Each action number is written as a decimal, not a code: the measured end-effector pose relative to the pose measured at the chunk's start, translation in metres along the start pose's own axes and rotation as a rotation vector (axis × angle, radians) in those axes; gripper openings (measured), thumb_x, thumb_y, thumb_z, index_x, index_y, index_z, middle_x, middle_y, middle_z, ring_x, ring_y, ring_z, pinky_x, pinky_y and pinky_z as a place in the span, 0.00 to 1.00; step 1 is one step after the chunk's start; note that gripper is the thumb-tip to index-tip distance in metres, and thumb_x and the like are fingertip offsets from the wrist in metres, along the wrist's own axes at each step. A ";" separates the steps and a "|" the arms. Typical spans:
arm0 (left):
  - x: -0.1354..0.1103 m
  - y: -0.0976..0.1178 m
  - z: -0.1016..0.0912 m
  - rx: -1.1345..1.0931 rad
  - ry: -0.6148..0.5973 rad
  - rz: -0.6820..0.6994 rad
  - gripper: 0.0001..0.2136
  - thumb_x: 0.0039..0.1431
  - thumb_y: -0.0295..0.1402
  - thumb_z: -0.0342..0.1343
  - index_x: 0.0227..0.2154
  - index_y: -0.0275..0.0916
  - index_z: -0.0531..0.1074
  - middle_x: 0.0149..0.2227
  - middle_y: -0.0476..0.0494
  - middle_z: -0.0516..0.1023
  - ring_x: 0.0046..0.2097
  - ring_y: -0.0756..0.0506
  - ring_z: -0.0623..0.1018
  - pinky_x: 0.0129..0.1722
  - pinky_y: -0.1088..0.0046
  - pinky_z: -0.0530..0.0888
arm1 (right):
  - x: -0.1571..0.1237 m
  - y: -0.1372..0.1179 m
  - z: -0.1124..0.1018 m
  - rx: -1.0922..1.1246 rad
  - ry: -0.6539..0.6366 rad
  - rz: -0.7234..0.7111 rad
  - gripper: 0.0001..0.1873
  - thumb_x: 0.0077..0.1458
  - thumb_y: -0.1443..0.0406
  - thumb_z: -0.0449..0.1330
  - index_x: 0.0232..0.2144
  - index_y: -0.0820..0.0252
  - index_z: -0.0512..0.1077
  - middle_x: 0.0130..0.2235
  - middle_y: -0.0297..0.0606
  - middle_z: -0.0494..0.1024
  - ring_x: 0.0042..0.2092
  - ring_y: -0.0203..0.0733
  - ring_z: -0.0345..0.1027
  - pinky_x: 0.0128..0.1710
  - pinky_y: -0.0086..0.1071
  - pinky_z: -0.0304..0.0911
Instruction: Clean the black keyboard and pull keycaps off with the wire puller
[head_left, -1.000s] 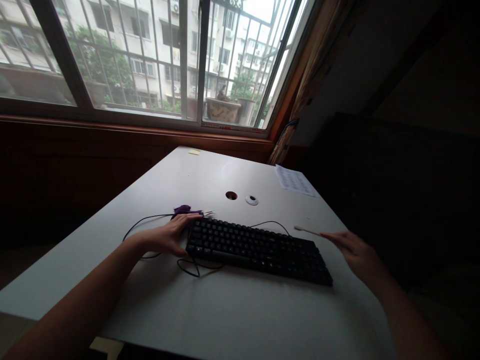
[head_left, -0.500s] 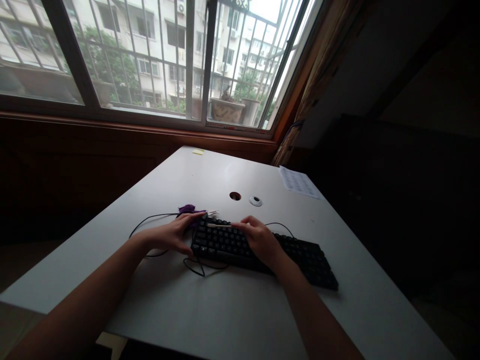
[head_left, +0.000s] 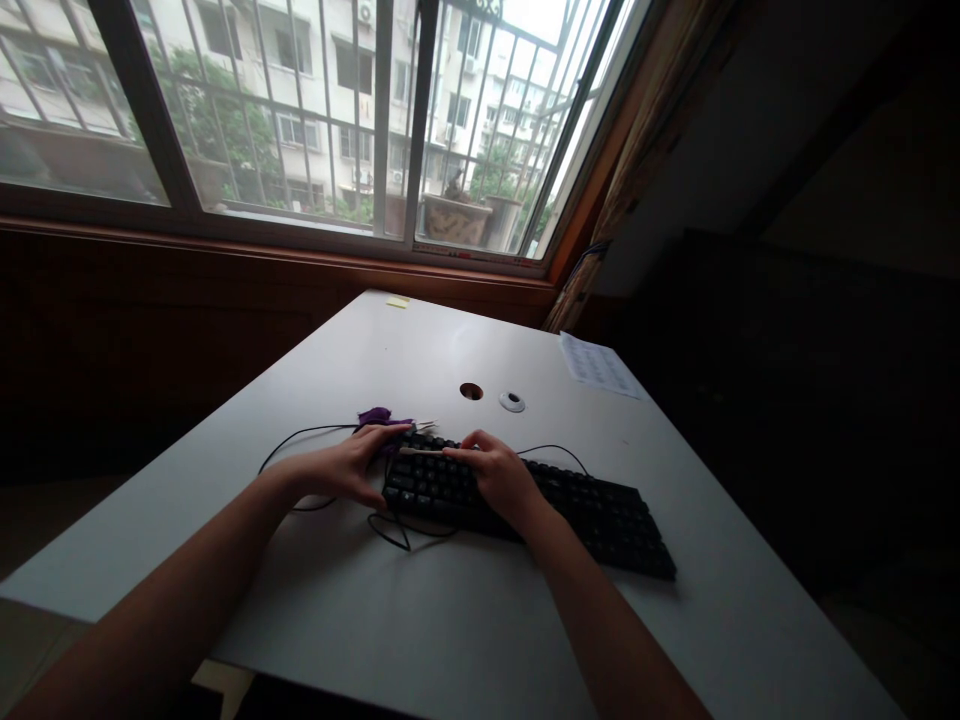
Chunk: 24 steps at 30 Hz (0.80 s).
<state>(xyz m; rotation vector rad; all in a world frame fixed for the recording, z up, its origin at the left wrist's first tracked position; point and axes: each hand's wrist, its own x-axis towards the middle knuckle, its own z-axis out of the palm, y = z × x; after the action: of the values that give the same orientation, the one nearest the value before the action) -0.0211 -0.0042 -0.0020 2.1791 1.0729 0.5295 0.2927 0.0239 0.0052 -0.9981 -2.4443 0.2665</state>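
Observation:
A black keyboard [head_left: 600,520] lies at a slant on the white table. My left hand [head_left: 352,465] spans its left end, thumb at the near corner and fingers at the far corner. In my right hand [head_left: 499,475] a cotton swab [head_left: 421,452] is pinched between thumb and fingers, pointing left. Its tip is over the upper left keys; whether it touches them I cannot tell. Behind my left fingers lies a purple cloth [head_left: 375,416], partly covered, with a few thin white sticks [head_left: 425,426] beside it.
Black cable [head_left: 307,432] loops around the keyboard's left end and behind it. Farther back are a round hole [head_left: 471,392] in the white table [head_left: 420,620] and a white ring-shaped cover [head_left: 512,401]. Printed paper [head_left: 600,368] lies at the right edge, a yellow note [head_left: 397,302] at the far corner.
My right hand has moved a little to the left along the keyboard, with the cotton swab in it. The left hand and keyboard have stayed in place.

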 end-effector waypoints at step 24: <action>0.001 0.003 0.001 0.009 -0.008 -0.006 0.51 0.45 0.44 0.72 0.69 0.49 0.49 0.67 0.37 0.56 0.68 0.30 0.59 0.67 0.50 0.60 | -0.057 0.046 -0.051 -0.108 -0.029 0.068 0.32 0.50 0.80 0.50 0.48 0.48 0.80 0.42 0.38 0.77 0.43 0.42 0.72 0.46 0.36 0.68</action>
<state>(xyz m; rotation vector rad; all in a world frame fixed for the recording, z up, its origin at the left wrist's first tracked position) -0.0184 -0.0052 -0.0011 2.1829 1.0794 0.5139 0.3815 0.0167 0.0127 -1.1319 -2.4763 0.1741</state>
